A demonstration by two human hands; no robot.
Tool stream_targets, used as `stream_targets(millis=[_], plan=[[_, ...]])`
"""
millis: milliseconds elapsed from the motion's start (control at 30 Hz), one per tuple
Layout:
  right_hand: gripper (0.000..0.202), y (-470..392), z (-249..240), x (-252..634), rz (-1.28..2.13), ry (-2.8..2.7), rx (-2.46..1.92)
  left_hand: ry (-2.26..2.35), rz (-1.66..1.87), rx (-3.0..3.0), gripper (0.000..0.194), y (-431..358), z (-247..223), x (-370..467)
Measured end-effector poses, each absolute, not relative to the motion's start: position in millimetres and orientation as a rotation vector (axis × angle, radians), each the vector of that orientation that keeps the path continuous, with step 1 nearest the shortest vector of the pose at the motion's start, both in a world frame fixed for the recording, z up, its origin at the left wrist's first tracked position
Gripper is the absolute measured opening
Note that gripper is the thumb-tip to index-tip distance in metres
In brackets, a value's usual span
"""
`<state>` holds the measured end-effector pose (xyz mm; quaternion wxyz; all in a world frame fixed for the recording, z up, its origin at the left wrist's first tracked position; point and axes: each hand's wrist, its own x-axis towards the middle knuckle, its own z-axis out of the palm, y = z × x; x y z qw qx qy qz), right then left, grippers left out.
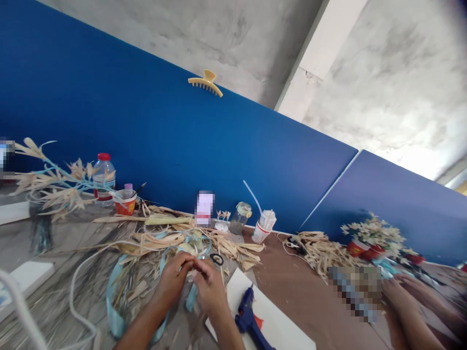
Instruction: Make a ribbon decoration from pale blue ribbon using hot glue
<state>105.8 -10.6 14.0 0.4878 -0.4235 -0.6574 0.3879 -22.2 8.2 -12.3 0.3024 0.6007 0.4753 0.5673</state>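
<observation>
Above table [16, 245], hands [174, 276] together — bottle label [103, 193] (illegible)

And it's a craft workshop we're in, flower-making by the look of it! Dry husks [160, 238] sprawl across the table [279, 287], blue ribbon [111, 296] curls through the scraps, and there's a glue gun [247, 313] on a white board [282, 323]. Pale made-up flowers [379, 232] stand over to the right, another worker's hands [399, 294] busy near them. Behind, plain blue panels [175, 141]; overhead, a bare concrete ceiling [233, 36], stained and unpainted.
</observation>
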Motion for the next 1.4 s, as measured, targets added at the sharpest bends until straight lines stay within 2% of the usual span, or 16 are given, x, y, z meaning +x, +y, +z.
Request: stream_targets(millis=[133,400,567,767,1400], plan=[[0.024,-7.4,19.7,115.0,1.206,-1.534,-0.92,1.25,1.436,1.533,0.017,7.3,-7.5,-21.5],[0.038,2.8,4.2,113.2,1.536,-0.923,-0.993,1.214,1.505,1.326,0.015,8.8,-9.1,-16.7],[0.037,5.3,5.6,111.7,1.423,-0.841,-0.989,1.244,1.517,1.332,0.015,10.6,-13.0,-16.9],[0.016,5.0,4.3,106.0,1.221,-1.071,-1.068,1.282,1.445,1.488,0.014,10.6,-17.7,-15.7],[0.019,7.0,7.1,111.8,1.173,-1.104,-1.186,1.096,1.265,1.355,0.024,5.7,-13.0,-11.5]])
